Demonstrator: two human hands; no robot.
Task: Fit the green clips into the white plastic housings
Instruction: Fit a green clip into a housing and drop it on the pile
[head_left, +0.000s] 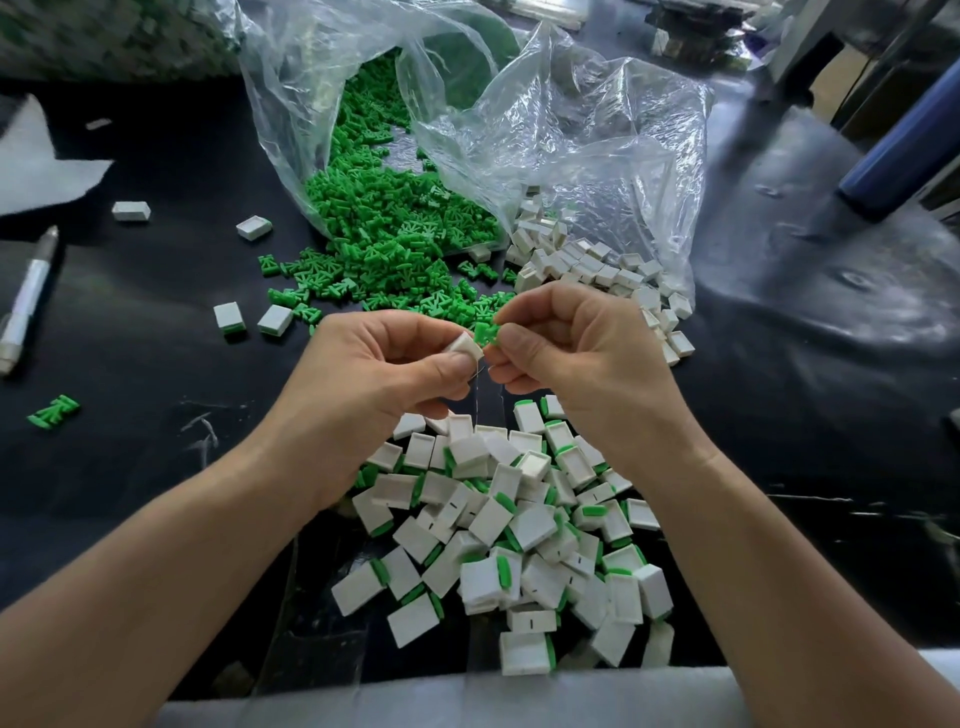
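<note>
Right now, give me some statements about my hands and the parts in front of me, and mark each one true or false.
1. The left hand holds a white housing. True.
2. The right hand pinches a green clip. True.
3. That green clip is fully seated in the white housing. False: it is outside the housing, in the right hand's fingertips.
4. The loose green clips spill from a cardboard box. False: they spill from a clear plastic bag.
5. The pile of assembled pieces lies nearest the person, below the hands. True.
6. The pen lies to the right of the hands. False: it lies far to their left.
</note>
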